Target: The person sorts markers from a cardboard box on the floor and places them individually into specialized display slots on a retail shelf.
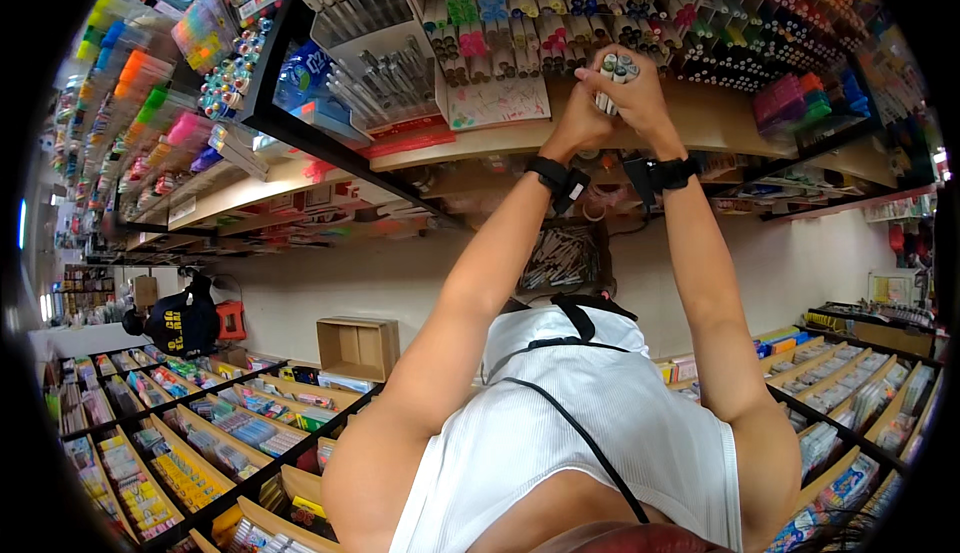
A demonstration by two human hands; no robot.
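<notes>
Both my arms reach up to the front of a marker display. Between my hands is a small bundle of markers (612, 81) with pale barrels and greyish, round ends turned toward me. My left hand (583, 118) closes around the bundle's left side, and my right hand (642, 100) wraps its right side. The hands touch each other, and some fingers are hidden behind the markers. Just beyond them, rows of colour-capped markers (545, 33) lie stacked with their ends facing out. A wooden shelf edge (705, 113) runs behind my wrists.
Silver pens (380, 78) stand in a clear rack to the left, beside a scribbled test paper (498, 103). A box of loose pens (560, 258) sits below my hands. An open cardboard box (358, 348) stands on the floor. Compartmented stationery shelves (180, 443) lie behind me.
</notes>
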